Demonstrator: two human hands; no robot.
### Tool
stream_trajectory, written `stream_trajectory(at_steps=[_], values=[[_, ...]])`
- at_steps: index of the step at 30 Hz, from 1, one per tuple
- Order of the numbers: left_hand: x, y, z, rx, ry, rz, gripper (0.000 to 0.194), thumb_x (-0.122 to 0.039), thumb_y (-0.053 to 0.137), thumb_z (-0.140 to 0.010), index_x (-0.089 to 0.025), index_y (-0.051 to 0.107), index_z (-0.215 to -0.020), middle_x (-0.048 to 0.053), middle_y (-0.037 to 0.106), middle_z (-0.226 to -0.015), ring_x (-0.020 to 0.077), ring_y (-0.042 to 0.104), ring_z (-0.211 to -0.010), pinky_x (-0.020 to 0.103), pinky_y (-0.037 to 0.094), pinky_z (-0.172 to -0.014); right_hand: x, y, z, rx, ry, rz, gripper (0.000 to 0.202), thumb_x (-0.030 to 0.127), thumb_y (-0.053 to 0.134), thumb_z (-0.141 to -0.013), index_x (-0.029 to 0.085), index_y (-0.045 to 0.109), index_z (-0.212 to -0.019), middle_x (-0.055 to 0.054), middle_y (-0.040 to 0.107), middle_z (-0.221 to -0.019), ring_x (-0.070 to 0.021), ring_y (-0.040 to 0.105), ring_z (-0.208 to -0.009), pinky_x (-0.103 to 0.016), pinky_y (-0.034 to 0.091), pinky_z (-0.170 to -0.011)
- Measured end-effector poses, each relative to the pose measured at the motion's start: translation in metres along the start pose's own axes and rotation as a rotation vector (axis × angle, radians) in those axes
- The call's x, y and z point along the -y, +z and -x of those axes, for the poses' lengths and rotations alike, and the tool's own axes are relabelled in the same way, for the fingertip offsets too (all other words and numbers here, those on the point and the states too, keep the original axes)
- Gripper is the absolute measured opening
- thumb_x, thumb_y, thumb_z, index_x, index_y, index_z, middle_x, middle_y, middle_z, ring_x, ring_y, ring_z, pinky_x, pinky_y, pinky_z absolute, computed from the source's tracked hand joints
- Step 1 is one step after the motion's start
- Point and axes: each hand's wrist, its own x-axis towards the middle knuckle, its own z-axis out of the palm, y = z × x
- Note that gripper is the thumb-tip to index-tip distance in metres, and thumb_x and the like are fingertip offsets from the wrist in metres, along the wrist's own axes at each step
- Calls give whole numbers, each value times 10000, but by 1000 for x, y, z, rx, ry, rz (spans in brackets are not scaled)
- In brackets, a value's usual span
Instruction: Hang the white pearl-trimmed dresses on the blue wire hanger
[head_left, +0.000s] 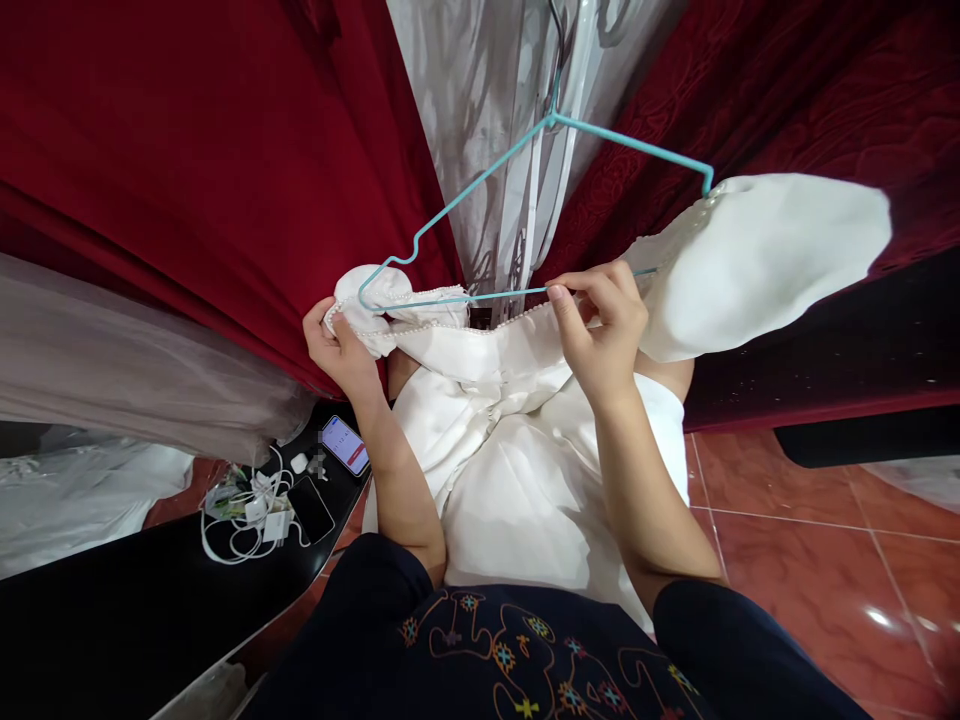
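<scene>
A white dress [517, 490] with beaded edging and puffed sleeves lies over my lap. A light-blue wire hanger [480, 180] spans above it; its right shoulder end meets the puffed right sleeve [780, 270], and part of the bottom bar there is hidden by cloth. My left hand [339, 345] is closed on the beaded edge of the smaller, bunched sleeve [375, 285], beside the hanger's left end. Thumb and fingers of my right hand [604, 325] pinch the hanger's bottom bar, right of its middle, just above the dress's neckline.
At the left, a black bench [172, 600] holds a lit phone [346, 445], a dark phone [311, 510] and tangled white cables [251, 510]. Red cloth [187, 150] hangs on both sides, with whitish garments [495, 110] between. Reddish floor tiles [810, 540] show at the right.
</scene>
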Motion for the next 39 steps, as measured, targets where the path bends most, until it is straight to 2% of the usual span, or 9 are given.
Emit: stream_trajectory(at_steps=[4,6,10,14,17,21,28,34,39], values=[[12,-13,-3,59,-7,57,199,-295,614,-994,-194,610,-1165,82,730,-1132,208,743,-1087,365,584,-1079,4,5,2,36,32,-71,376,564,621,-1048,223,765,-982,-28,643,-930,-99,536,-720,-294,443,-621],[6,-16,1,211,2,79,242,-394,664,-996,-198,653,-1138,81,750,-1105,219,744,-1066,360,592,-1037,5,8,3,32,39,-88,365,551,631,-1045,220,766,-970,-24,644,-922,-95,532,-715,-293,440,-619],[-24,-10,16,664,-15,156,329,-520,638,-1050,-209,742,-1069,92,793,-1109,229,756,-1056,365,593,-1015,6,11,3,27,41,-96,356,538,631,-1049,218,764,-966,-20,639,-910,-99,530,-723,-298,441,-623],[-50,5,33,853,-7,304,372,-548,612,-1075,-214,743,-974,124,797,-1263,258,740,-1249,410,549,-1137,6,9,3,43,47,-93,351,541,631,-1049,222,759,-975,-22,637,-912,-111,552,-756,-300,446,-626],[-61,18,46,835,-2,455,306,-505,631,-1080,-228,727,-994,120,802,-1301,256,750,-1266,422,561,-1136,7,7,4,45,54,-79,374,566,624,-1047,224,753,-969,-23,638,-917,-110,553,-750,-296,449,-623],[-71,31,58,713,-63,641,251,-498,713,-1040,-259,654,-1088,81,834,-1137,246,805,-1164,409,606,-1063,9,9,7,28,47,-89,361,552,624,-1049,225,754,-971,-16,629,-910,-97,515,-707,-296,433,-629],[-80,33,65,809,-110,707,384,-595,774,-968,-259,701,-1139,80,818,-1117,293,794,-1226,474,608,-1119,10,12,8,37,60,-58,377,567,601,-1053,229,754,-986,-16,638,-919,-92,502,-687,-292,438,-621],[-88,46,73,631,-169,729,324,-582,671,-1042,-258,671,-1069,53,815,-1001,282,795,-1180,491,593,-1132,17,2,3,84,25,-80,339,546,622,-1048,243,773,-1067,-31,667,-972,-94,533,-694,-291,487,-605],[-91,51,71,592,-166,769,358,-618,710,-1004,-267,648,-1042,29,787,-899,296,805,-1147,500,597,-1111,25,3,2,-114,35,-126,304,499,612,-1057,244,719,-1184,-67,683,-1061,-157,667,-859,-294,533,-594]])
